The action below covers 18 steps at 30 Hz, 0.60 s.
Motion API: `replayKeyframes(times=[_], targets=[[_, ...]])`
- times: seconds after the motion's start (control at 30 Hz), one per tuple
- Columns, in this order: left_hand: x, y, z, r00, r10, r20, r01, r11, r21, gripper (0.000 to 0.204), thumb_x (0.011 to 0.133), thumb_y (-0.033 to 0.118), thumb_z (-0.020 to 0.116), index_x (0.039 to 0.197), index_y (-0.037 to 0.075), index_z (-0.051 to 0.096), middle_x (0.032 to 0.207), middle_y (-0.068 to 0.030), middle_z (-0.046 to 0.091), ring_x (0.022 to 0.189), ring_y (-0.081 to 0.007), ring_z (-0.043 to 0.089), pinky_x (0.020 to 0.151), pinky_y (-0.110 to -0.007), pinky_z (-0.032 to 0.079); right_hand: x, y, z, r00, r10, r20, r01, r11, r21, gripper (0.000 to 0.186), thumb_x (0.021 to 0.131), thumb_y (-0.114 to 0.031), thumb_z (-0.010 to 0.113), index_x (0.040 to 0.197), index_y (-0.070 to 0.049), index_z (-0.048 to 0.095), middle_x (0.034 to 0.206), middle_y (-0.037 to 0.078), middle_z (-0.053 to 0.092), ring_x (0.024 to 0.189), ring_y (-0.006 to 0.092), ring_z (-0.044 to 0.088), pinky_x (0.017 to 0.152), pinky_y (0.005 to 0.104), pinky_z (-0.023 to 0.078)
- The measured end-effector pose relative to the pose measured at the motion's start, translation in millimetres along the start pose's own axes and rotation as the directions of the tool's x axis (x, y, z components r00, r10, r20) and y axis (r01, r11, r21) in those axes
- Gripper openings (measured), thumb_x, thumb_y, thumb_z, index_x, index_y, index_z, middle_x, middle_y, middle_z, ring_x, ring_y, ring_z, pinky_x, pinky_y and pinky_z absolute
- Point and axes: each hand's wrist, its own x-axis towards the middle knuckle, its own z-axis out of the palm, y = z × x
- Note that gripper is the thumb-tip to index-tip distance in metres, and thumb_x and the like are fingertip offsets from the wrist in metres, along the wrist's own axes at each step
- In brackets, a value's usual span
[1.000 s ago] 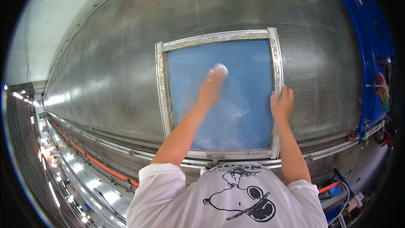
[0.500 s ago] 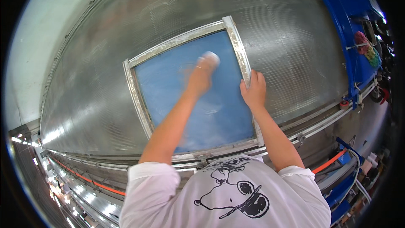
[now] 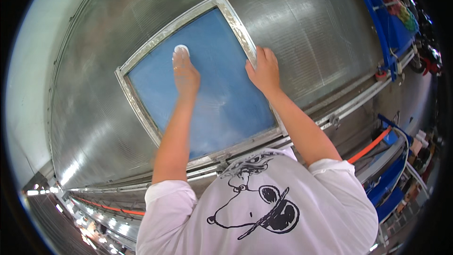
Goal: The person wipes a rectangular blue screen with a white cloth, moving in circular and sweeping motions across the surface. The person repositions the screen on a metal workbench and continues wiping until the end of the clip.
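A screen-printing frame [image 3: 234, 27] with a worn, whitish metal border lies on the long metal table, its blue mesh [image 3: 226, 80] stretched inside. On the upper left part of the mesh, my left hand [image 3: 187, 74] presses a small white pad [image 3: 181, 47] under its extended fingers. The pad's edge shows beyond the fingertips; the rest is hidden beneath them. My right hand [image 3: 265, 72] grips the frame's right side, thumb on the inner edge and fingers over the outer one. Faint pale streaks mark the mesh near its middle.
The grey metal table [image 3: 311, 33] with fine lines extends around the frame. A rail [image 3: 325, 122] runs along its near edge. Blue machinery [image 3: 377, 28] with a multicoloured fluffy duster [image 3: 400, 12] stands at right. An orange strip [image 3: 370, 146] lies lower right.
My left hand has moved left across the mesh with the white pad. My right hand keeps its grip on the frame's right side. The whole view has shifted and turned slightly.
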Motion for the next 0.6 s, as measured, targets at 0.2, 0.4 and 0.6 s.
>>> replayKeyframes(times=[0.2,0.4,0.6], targets=[[-129.5,83.4,9.3,0.648,0.663,0.374,-0.567,0.748,-0.344,0.038,0.095,0.004,0.057,0.133,0.005,0.062,0.143,-0.0175,0.060,0.134,-0.0376,0.055,0.115,-0.048,0.042,-3.9,8.5,4.6,1.000,0.013,-0.015,-0.013,1.000,-0.005,0.049,0.084,-0.023,0.073,0.125,0.002,0.058,0.111,0.016,0.056,0.109,0.0362,0.056,0.096,0.0477,0.045],[-96.4,67.6,27.8,0.901,0.407,0.150,-0.413,0.910,0.014,0.049,0.087,-0.003,0.056,0.136,0.001,0.059,0.145,-0.0180,0.059,0.140,-0.0345,0.051,0.122,-0.047,0.035,2.1,7.0,4.2,1.000,0.002,-0.014,-0.002,1.000,-0.017,0.054,0.084,-0.023,0.073,0.129,0.003,0.057,0.114,0.018,0.057,0.112,0.0372,0.057,0.098,0.0482,0.047],[-178.9,108.3,42.9,0.729,0.609,0.314,-0.590,0.790,-0.163,0.056,0.083,-0.001,0.058,0.139,0.003,0.059,0.148,-0.0171,0.057,0.138,-0.0354,0.053,0.121,-0.044,0.037,1.1,38.4,20.7,1.000,-0.009,0.016,0.008,0.999,0.046,0.061,0.086,-0.031,0.074,0.134,0.002,0.055,0.127,0.025,0.057,0.122,0.0435,0.054,0.103,0.0519,0.045]])
